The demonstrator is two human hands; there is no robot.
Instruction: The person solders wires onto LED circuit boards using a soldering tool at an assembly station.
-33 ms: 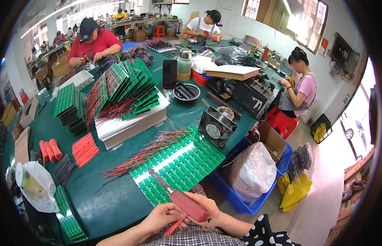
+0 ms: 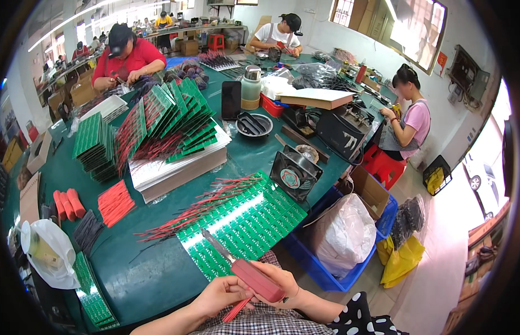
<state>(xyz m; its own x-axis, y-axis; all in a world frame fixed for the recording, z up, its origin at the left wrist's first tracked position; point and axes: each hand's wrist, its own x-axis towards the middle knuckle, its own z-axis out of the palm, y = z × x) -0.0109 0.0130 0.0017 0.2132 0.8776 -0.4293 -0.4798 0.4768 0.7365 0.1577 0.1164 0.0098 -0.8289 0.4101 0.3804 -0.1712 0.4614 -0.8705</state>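
Observation:
In my right hand point(image 2: 283, 281) is a soldering iron with a thick red handle point(image 2: 256, 280). Its dark metal tip point(image 2: 216, 244) slants up and left over a green circuit board panel point(image 2: 246, 223). My left hand point(image 2: 222, 295), fingers pinched close beside the handle, holds a small bunch of red wires point(image 2: 236, 310) that hang down over my checked clothing. Red and black wires point(image 2: 207, 207) fan out from the panel's left edge. Left of it on the table lie a bundle of cut red wires point(image 2: 116, 203) and a bundle of black wires point(image 2: 88, 231).
Stacked wired boards point(image 2: 170, 117) rest on a white pile point(image 2: 182, 167). A small fan point(image 2: 296, 174) stands at the panel's far corner, near a metal dish point(image 2: 254, 126). Right of the table is a blue crate point(image 2: 341, 283) with a white sack. Several people work farther off.

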